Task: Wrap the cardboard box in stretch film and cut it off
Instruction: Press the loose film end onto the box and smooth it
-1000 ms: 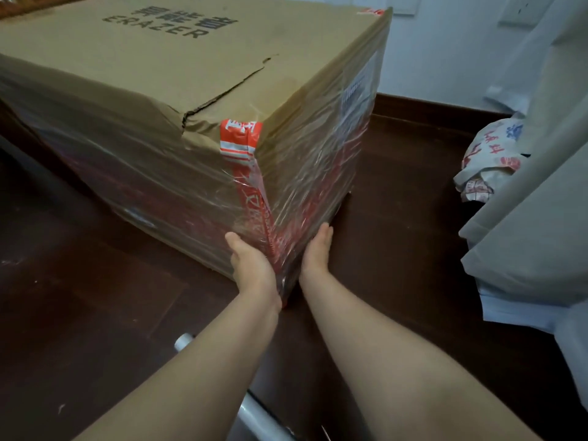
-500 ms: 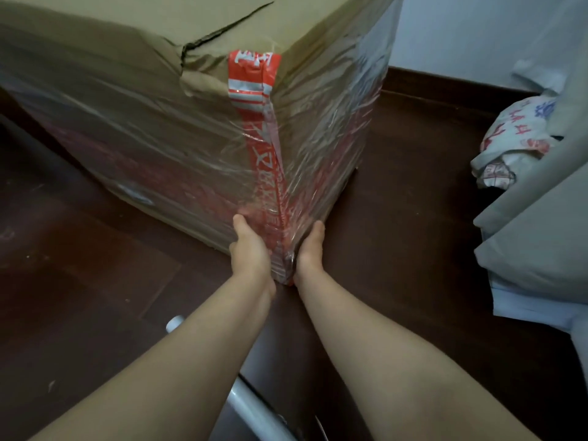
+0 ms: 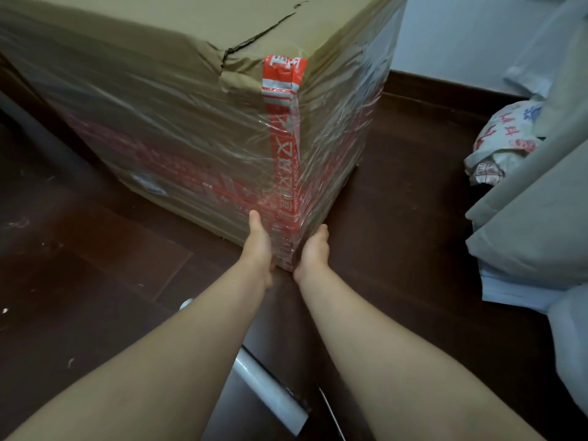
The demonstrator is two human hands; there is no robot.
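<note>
Smoothing: left hand point(image 3: 258, 246) and right hand point(image 3: 315, 251), flat and empty, press stretch film point(image 3: 178, 128) onto cardboard box point(image 3: 197, 100) at centre.
Remaining: probably nothing; film roll point(image 3: 270, 397) lies apart, bottom centre.

Large brown cardboard box point(image 3: 178, 100), sides sheathed in clear stretch film point(image 3: 334, 135), on dark floor; film roll point(image 3: 270, 396) lying nearby.

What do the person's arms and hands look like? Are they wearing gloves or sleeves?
No gloves and no sleeves show. Both forearms are bare from the bottom of the picture up to the wrists. The left hand and right hand are bare too, with no ring, watch or bracelet that can be seen. The fingers are mostly hidden against the box.
</note>
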